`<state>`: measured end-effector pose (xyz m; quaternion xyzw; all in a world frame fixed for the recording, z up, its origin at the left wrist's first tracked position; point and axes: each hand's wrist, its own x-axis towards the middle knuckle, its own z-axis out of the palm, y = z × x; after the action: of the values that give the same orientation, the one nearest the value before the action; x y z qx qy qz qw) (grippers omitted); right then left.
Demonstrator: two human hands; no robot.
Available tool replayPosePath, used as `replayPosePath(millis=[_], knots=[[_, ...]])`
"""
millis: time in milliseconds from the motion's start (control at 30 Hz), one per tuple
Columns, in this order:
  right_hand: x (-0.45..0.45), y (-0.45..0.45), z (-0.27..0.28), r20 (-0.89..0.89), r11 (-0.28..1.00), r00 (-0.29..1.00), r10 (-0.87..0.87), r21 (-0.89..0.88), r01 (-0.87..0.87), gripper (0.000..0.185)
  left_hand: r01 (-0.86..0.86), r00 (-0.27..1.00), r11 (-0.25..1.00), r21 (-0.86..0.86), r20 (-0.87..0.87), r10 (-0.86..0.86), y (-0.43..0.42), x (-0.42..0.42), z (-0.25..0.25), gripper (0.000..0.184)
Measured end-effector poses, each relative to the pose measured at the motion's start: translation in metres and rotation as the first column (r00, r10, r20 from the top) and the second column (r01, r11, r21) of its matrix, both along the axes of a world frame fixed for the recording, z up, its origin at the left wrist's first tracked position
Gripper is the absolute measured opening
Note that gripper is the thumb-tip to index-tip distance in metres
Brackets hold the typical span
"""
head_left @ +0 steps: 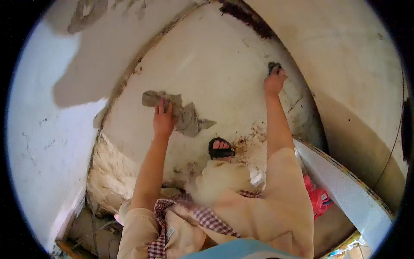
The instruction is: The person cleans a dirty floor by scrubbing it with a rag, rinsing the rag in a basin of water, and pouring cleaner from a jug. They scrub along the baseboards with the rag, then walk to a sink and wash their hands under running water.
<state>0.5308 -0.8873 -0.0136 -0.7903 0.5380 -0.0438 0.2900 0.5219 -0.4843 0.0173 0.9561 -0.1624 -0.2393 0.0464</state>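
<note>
My left hand (164,123) rests with fingers stretched out on a crumpled grey-brown cloth (188,120). The cloth lies spread over the pale floor (211,64), its loose end trailing to the right. Farther out on the right, my right hand (274,83) is closed round a small dark wad (272,66) and holds it against the floor near the curved edge. The wad's exact kind is too small to make out. Between my arms, a foot in a black sandal (221,148) stands on the floor.
Curved pale walls (353,77) rise on both sides. Brown dirt (246,146) marks the floor around the foot. A white panel (340,185) with a rough edge slants at the lower right, beside a red plastic bag (317,198). Dark residue (248,19) lines the far edge.
</note>
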Motion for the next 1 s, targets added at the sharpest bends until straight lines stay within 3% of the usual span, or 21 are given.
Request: replayPosePath(millis=[33, 100, 133, 200, 267, 300, 333, 400, 467, 500, 633, 667, 700, 800, 833, 933, 967, 1000], knots=[[-0.002, -0.001, -0.012, -0.109, 0.960, 0.973, 0.205, -0.173, -0.222, 0.034, 0.011, 1.000, 1.000, 0.017, 0.002, -0.011, -0.003, 0.004, 0.000, 0.064], [-0.008, 0.013, -0.045, -0.418, 0.653, 0.765, 0.490, -0.406, -0.640, 0.032, 0.019, 1.000, 0.999, 0.051, 0.004, -0.019, -0.002, 0.003, 0.002, 0.064], [-0.011, 0.049, -0.018, -0.294, 0.647, 0.674, 0.678, -0.196, -0.737, 0.031, 0.011, 1.000, 0.998, 0.054, -0.007, -0.011, -0.005, 0.004, 0.004, 0.064], [-0.008, 0.073, -0.002, -0.101, 0.514, 0.526, 0.845, -0.123, -0.849, 0.032, -0.001, 0.999, 0.997, 0.081, -0.041, 0.005, -0.007, 0.005, 0.006, 0.064], [-0.018, 0.033, -0.029, -0.085, 0.388, 0.441, 0.893, -0.347, -0.854, 0.033, 0.001, 1.000, 0.999, 0.052, -0.030, 0.001, -0.001, 0.002, 0.003, 0.064], [-0.003, -0.002, -0.046, -0.127, 0.591, 0.689, 0.714, -0.419, -0.690, 0.033, -0.007, 1.000, 0.999, 0.032, -0.016, 0.008, -0.002, 0.001, 0.002, 0.064], [0.007, -0.031, -0.044, -0.348, 0.637, 0.747, 0.567, -0.390, -0.665, 0.032, -0.026, 0.999, 0.998, 0.054, -0.026, 0.027, -0.004, -0.001, 0.002, 0.064], [0.027, -0.038, -0.042, -0.394, 0.706, 0.819, 0.416, -0.428, -0.565, 0.030, -0.053, 0.998, 0.995, 0.085, -0.022, 0.055, -0.011, 0.004, 0.001, 0.063], [0.040, 0.004, -0.055, -0.086, 0.759, 0.879, 0.469, -0.469, -0.451, 0.028, 0.052, 0.998, 0.987, 0.152, -0.032, -0.048, -0.010, 0.003, 0.005, 0.064], [0.051, 0.002, -0.051, -0.097, 0.714, 0.837, 0.539, -0.476, -0.514, 0.029, 0.093, 0.996, 0.979, 0.180, -0.024, -0.090, -0.013, 0.009, 0.002, 0.065], [0.039, 0.023, -0.033, -0.166, 0.524, 0.622, 0.765, -0.401, -0.752, 0.030, 0.002, 0.999, 0.996, 0.084, -0.032, 0.001, -0.003, 0.002, -0.007, 0.064], [0.045, -0.007, -0.032, -0.174, 0.653, 0.783, 0.598, -0.461, -0.601, 0.030, 0.008, 1.000, 0.995, 0.103, -0.008, -0.007, -0.004, 0.002, -0.014, 0.064], [0.048, -0.023, -0.034, -0.391, 0.558, 0.826, 0.407, -0.609, -0.564, 0.026, 0.023, 1.000, 0.992, 0.123, 0.008, -0.024, -0.005, 0.000, -0.016, 0.064], [0.046, 0.010, -0.038, -0.219, 0.644, 0.815, 0.536, -0.519, -0.563, 0.030, 0.031, 1.000, 0.996, 0.082, 0.004, -0.031, -0.004, 0.000, -0.017, 0.063], [0.038, 0.031, -0.031, -0.234, 0.506, 0.633, 0.738, -0.428, -0.749, 0.032, 0.028, 1.000, 0.996, 0.080, 0.007, -0.029, -0.006, 0.004, -0.018, 0.063], [0.028, 0.015, -0.048, -0.185, 0.272, 0.403, 0.896, -0.491, -0.828, 0.033, 0.017, 0.999, 0.997, 0.074, -0.041, -0.014, -0.002, -0.001, -0.012, 0.063], [0.044, -0.009, -0.056, -0.259, 0.476, 0.669, 0.696, -0.531, -0.701, 0.032, 0.004, 0.998, 0.998, 0.056, -0.058, -0.001, -0.002, 0.000, -0.007, 0.064], [0.067, -0.027, -0.031, -0.184, 0.754, 0.833, 0.521, -0.358, -0.551, 0.035, -0.009, 0.997, 0.999, 0.036, -0.070, 0.012, -0.004, 0.002, -0.006, 0.064]])
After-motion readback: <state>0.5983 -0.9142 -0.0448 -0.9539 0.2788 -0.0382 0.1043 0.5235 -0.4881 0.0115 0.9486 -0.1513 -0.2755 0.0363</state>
